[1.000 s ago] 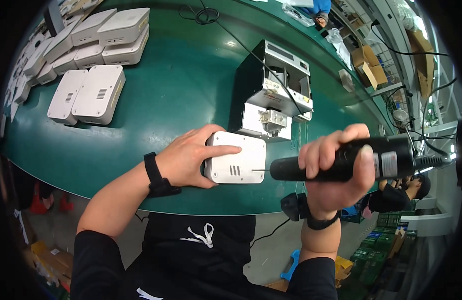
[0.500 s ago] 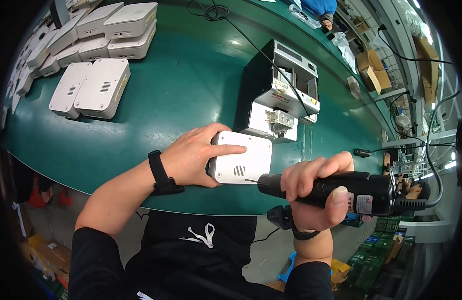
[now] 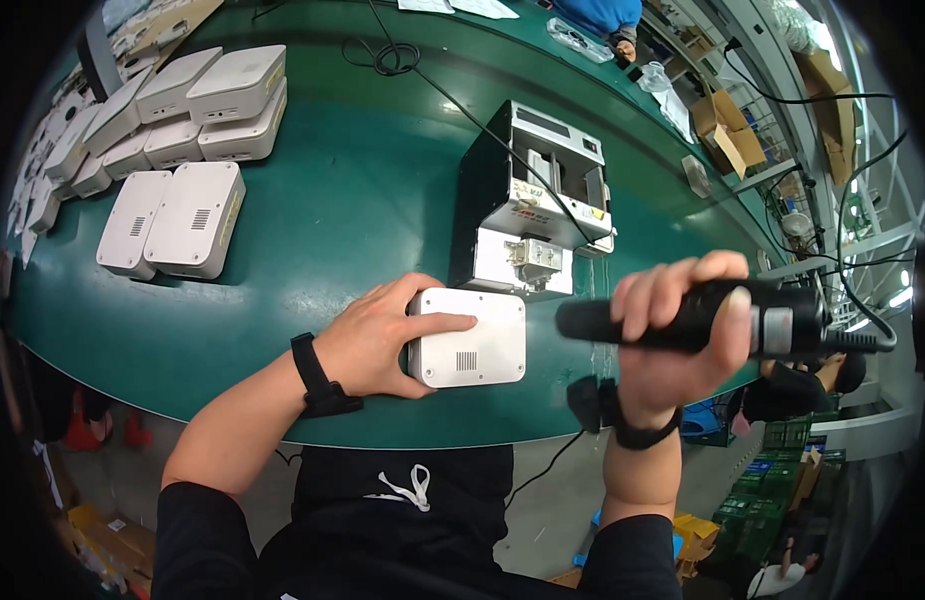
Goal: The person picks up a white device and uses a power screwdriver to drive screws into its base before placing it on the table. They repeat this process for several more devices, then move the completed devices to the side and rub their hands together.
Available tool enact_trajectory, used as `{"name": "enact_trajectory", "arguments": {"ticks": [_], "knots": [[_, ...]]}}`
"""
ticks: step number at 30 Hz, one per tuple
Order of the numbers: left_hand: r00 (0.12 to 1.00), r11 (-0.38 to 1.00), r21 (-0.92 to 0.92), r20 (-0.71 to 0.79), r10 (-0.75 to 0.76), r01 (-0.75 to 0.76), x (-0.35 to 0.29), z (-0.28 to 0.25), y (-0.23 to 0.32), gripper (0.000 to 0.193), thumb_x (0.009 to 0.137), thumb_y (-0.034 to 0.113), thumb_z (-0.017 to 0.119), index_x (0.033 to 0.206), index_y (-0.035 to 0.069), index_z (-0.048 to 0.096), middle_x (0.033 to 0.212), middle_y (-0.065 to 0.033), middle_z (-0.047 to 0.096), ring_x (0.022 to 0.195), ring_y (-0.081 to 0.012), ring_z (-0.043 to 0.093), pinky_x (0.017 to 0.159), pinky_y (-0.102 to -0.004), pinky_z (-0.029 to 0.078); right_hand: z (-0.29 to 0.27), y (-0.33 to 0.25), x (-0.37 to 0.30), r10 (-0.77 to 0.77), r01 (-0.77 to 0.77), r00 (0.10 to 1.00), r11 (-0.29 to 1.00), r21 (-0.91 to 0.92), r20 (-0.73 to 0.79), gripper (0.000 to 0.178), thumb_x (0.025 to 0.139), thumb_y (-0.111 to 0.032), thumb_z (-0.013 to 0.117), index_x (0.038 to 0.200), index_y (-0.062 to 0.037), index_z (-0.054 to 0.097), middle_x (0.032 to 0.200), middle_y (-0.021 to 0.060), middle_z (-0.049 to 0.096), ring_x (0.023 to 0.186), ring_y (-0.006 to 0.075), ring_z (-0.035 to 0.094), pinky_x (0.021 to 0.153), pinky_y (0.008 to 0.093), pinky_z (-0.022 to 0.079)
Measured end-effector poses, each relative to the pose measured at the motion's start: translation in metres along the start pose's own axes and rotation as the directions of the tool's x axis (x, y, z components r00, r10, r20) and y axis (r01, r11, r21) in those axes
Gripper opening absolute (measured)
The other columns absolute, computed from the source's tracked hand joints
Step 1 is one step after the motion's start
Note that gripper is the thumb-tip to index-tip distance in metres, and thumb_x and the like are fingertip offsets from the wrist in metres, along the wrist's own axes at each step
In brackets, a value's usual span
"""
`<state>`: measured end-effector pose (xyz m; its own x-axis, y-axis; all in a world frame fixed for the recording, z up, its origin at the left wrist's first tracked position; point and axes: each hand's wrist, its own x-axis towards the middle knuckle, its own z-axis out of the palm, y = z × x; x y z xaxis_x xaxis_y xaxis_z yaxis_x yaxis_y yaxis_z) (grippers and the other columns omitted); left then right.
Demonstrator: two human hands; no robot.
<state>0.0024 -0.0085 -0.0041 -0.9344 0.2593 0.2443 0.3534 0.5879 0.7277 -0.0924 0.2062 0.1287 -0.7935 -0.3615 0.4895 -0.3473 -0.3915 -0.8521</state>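
A white box-shaped device housing (image 3: 492, 345) lies flat near the front edge of the green table, its vent slots and corner screw holes facing up. My left hand (image 3: 382, 340) grips its left side, index finger stretched over the top and thumb at the near edge. To the right, my right hand (image 3: 677, 330) is wrapped round a black corded electric screwdriver (image 3: 782, 320). The tool is held up level, apart from the housing, its tip blurred by motion. Just beyond the housing stands a black and silver screw feeder machine (image 3: 532, 200).
Two white housings (image 3: 192, 220) lie side by side at the left, with several more stacked (image 3: 237, 85) behind them. A black cable (image 3: 442, 95) runs across the machine. Beyond the table are an open cardboard box (image 3: 727, 135) and a person in blue (image 3: 597, 15).
My right hand has lifted the screwdriver up and to the right, off the housing's near edge. The left hand keeps its hold on the housing. The whole view has shifted slightly.
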Motion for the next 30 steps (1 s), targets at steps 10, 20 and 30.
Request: {"name": "enact_trajectory", "arguments": {"ticks": [10,20,30], "knots": [[1.000,1.000,0.003,-0.023,0.001,-0.001,-0.004,0.000,-0.002,0.077,0.057,0.019,0.086,0.130,0.028,0.061,0.129,-0.0120,0.047,0.113,-0.0337,0.054,0.096,-0.0418,0.048,-0.003,0.024,0.026,0.005,-0.021,0.991,0.993,-0.117,-0.137,0.033,0.097,-0.040,0.044,0.101,-0.0074,0.048,0.065,0.0035,0.048,0.048,0.0159,0.046,0.053,0.0343,0.042],[0.997,0.999,0.023,-0.073,0.030,-0.028,-0.002,0.007,-0.008,0.078,0.057,0.022,0.086,0.131,0.029,0.060,0.129,-0.0131,0.047,0.112,-0.0343,0.055,0.097,-0.0413,0.047,0.069,-0.018,-0.039,0.174,-0.171,0.981,0.985,-0.034,0.085,0.050,0.086,-0.053,0.063,0.101,-0.0098,0.042,0.063,0.0044,0.050,0.047,0.0173,0.050,0.054,0.0359,0.045],[0.989,0.999,-0.006,-0.145,0.035,-0.036,-0.006,0.014,-0.011,0.076,0.055,0.020,0.086,0.127,0.029,0.064,0.127,-0.0139,0.049,0.111,-0.0344,0.055,0.096,-0.0416,0.048,0.073,-0.010,-0.051,0.299,-0.320,0.938,0.942,0.101,0.178,0.057,0.078,-0.037,0.081,0.104,-0.0060,0.042,0.078,0.0115,0.057,0.069,0.0228,0.056,0.073,0.0399,0.047]]}}
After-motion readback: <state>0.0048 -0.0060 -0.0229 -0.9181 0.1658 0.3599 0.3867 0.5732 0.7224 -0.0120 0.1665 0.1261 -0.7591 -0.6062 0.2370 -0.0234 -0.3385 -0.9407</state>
